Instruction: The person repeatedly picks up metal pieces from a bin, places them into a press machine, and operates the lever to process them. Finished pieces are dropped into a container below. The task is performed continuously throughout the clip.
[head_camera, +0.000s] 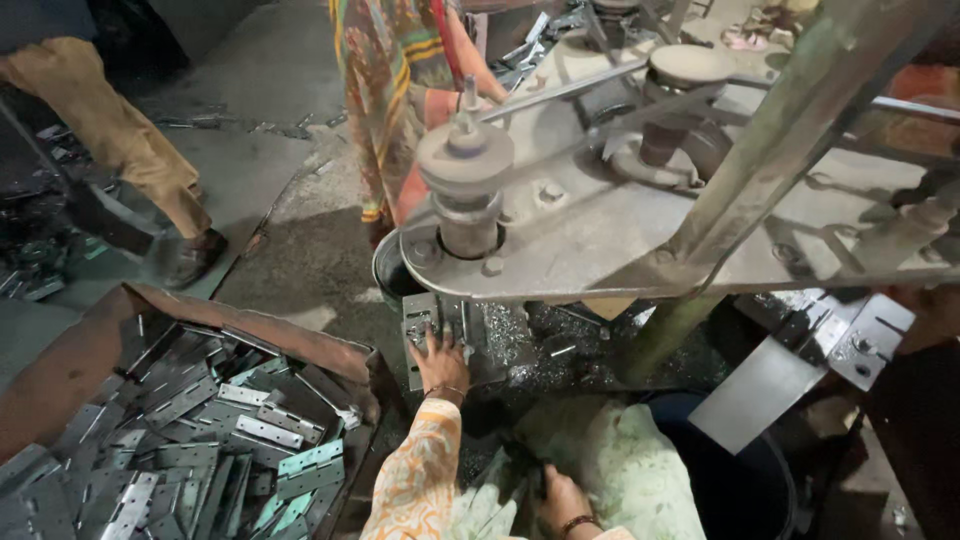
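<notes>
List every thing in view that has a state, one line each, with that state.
left hand: flat on the hinge plate, fingers spread
hinge plate: lying flat under the press
right hand: low in the lap, grip hidden
press machine: head raised over the plate
box of hinges: open, heaped with loose hinges
black bucket: upright, contents not visible

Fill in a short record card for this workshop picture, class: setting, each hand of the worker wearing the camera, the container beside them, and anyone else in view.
Setting: metal workshop, press machine overhead
Left hand: laid flat on a hinge plate under the machine
Right hand: low by the lap, grasp unclear
Container: rusty bin of metal hinges, at left
Others: two people standing behind, one in tan trousers, one in patterned cloth
</notes>
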